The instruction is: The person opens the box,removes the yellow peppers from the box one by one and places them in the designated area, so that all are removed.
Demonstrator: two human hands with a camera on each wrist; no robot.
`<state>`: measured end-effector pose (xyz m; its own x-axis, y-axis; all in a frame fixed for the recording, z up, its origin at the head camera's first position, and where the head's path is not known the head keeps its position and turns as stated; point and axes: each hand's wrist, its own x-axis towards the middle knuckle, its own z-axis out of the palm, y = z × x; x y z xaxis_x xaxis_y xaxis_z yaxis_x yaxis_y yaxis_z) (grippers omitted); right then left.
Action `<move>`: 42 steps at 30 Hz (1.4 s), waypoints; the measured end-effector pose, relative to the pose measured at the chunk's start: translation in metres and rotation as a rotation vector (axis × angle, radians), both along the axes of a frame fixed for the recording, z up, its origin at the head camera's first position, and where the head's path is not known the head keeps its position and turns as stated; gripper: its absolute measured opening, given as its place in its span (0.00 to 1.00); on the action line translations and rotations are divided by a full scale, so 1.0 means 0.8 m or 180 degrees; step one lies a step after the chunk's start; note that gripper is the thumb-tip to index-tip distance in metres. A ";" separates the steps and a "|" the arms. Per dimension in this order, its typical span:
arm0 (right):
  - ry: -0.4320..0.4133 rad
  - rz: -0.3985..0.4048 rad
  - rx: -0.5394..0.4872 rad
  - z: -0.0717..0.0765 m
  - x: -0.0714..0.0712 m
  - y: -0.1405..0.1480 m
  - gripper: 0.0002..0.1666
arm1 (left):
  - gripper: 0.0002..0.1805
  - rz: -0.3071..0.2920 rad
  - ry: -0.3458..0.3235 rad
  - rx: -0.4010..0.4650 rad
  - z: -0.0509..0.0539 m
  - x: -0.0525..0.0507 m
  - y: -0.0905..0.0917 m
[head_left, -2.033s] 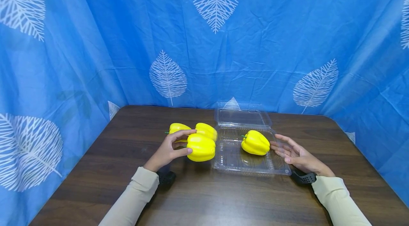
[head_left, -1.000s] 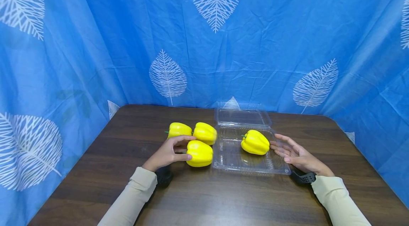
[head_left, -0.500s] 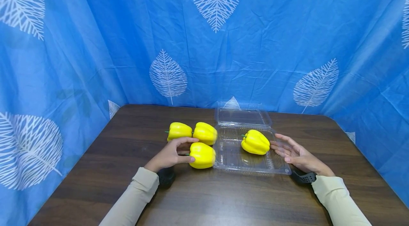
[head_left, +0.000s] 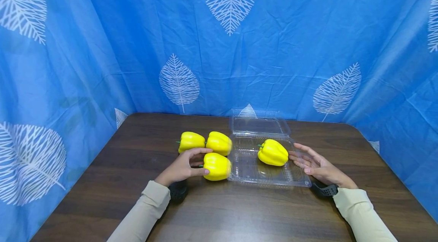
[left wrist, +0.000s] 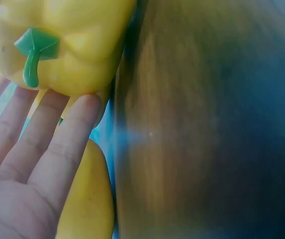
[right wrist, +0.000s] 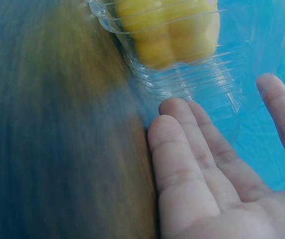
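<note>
My left hand (head_left: 181, 166) holds a yellow bell pepper (head_left: 218, 167) between thumb and fingers, low on the table at the left edge of a clear plastic clamshell container (head_left: 241, 171). In the left wrist view, fingertips meet the pepper (left wrist: 77, 50) beside its green stem. Another yellow bell pepper (head_left: 273, 153) lies inside the container's base. The right hand (head_left: 319, 168) stays at the container's right wall with fingers extended; whether they touch it is hard to tell. In the right wrist view, the fingers (right wrist: 177, 164) stand just below the ribbed wall (right wrist: 197, 74).
Two more yellow bell peppers, a left one (head_left: 191, 142) and a right one (head_left: 219, 143), lie behind the left hand. The container's lid (head_left: 260, 125) is folded back toward the blue leaf-patterned curtain (head_left: 287, 44). All stands on a dark wooden table (head_left: 239, 211).
My left hand has lowered the held pepper to the near side of the other two, then shifted it slightly right against the container. The right hand has stayed put.
</note>
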<state>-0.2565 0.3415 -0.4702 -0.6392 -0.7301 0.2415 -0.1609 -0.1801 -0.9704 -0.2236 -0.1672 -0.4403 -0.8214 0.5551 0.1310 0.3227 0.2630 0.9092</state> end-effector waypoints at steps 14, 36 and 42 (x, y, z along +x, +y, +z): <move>-0.0036 -0.0078 -0.0042 -0.003 0.012 0.014 0.43 | 0.35 -0.0123 0.0058 -0.0026 -0.001 -0.010 0.012; -0.0044 -0.0003 -0.0089 -0.003 0.002 0.002 0.43 | 0.34 0.0322 0.0311 -0.0075 0.022 0.007 0.002; -0.0042 -0.0033 -0.0050 -0.004 0.001 0.002 0.43 | 0.35 0.0424 0.0416 -0.0214 0.034 0.010 0.007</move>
